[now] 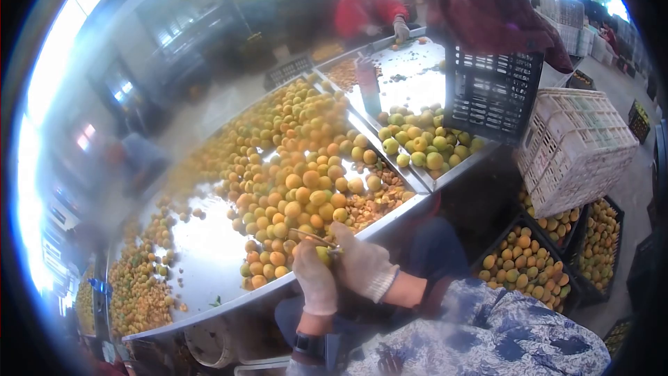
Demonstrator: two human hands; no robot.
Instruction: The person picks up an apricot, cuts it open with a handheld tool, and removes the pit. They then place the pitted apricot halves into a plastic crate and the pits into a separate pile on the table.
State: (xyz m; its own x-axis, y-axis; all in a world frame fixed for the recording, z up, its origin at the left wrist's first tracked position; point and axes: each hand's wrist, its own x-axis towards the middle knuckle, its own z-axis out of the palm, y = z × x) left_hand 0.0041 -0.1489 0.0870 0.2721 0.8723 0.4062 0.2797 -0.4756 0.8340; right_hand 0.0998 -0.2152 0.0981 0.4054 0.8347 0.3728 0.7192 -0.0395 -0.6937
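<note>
Gloved hands meet at the near edge of a metal table (209, 254) bearing a broad heap of orange and green fruit (313, 182). The left hand (316, 280) has its fingers clamped on one greenish fruit (323, 255), just in front of the heap; the right hand (365, 262) curls in beside it, its exact grip impossible to tell. A thin brown strip (313, 237) crosses above the piece. Beyond, a person in red (358, 10) works near a black crate (494, 90)
</note>
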